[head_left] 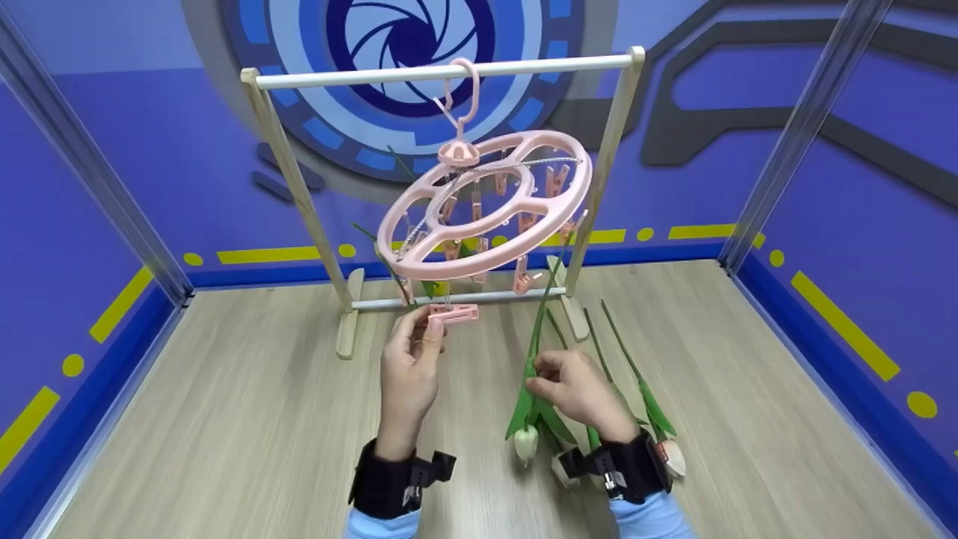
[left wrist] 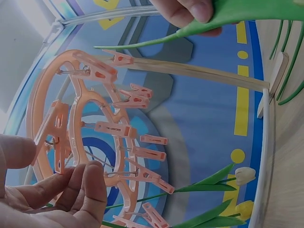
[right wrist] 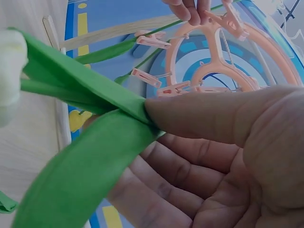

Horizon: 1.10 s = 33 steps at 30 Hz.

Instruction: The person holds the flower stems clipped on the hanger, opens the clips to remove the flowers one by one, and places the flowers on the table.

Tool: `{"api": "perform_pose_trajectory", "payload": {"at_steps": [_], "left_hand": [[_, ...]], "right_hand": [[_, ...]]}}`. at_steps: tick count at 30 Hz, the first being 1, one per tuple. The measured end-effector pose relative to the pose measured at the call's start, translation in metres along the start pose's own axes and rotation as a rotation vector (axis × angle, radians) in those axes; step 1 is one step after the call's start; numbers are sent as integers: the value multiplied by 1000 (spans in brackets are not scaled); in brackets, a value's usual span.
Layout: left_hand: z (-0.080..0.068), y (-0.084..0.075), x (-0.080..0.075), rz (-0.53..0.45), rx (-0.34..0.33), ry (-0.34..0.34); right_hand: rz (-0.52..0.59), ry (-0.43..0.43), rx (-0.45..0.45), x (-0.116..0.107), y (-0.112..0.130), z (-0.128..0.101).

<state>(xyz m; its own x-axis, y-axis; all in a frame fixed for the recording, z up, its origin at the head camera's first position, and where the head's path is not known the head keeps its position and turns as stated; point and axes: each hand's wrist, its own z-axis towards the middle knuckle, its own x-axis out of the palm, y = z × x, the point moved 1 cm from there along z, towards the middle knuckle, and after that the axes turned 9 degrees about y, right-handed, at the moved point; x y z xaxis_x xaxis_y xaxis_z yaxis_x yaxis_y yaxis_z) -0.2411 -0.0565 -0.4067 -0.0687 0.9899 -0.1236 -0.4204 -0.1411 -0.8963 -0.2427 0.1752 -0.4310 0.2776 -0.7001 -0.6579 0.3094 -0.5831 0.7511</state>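
Note:
Between thumb and fingers, my left hand (head_left: 408, 370) pinches a pink clothespin (head_left: 458, 314) that hangs by a short link under the pink round drying hanger (head_left: 554, 139). In the left wrist view, this clothespin (left wrist: 58, 130) is held by its handle ends. My right hand (head_left: 582, 385) pinches an artificial white tulip (head_left: 526, 443) where the leaves meet the stem. The bloom points down and the stem rises toward the hanger's right side. Green leaves (right wrist: 85, 164) spread from the thumb and fingertips in the right wrist view.
The hanger tilts from a white rod (head_left: 344, 78) on a wooden stand (head_left: 288, 168). Several clothespins dangle beneath it. White (left wrist: 245, 175) and yellow tulips (left wrist: 243, 210) hang bloom-down behind. More tulips, one with a pale bloom (head_left: 674, 458), lie on the wooden table (head_left: 224, 419) at right.

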Motion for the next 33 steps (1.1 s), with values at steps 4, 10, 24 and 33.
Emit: {"api": "perform_pose_trajectory", "payload": {"at_steps": [4, 10, 24, 33], "left_hand": [[0, 1, -1, 35, 1, 3], [0, 2, -2, 85, -31, -4], [1, 4, -7, 91, -108, 5], [2, 5, -9, 105, -131, -12]], "right_hand": [[-16, 11, -21, 5, 1, 1], [-17, -3, -39, 10, 2, 2], [-49, 22, -27, 21, -4, 9], [-18, 60, 21, 29, -10, 12]]}}
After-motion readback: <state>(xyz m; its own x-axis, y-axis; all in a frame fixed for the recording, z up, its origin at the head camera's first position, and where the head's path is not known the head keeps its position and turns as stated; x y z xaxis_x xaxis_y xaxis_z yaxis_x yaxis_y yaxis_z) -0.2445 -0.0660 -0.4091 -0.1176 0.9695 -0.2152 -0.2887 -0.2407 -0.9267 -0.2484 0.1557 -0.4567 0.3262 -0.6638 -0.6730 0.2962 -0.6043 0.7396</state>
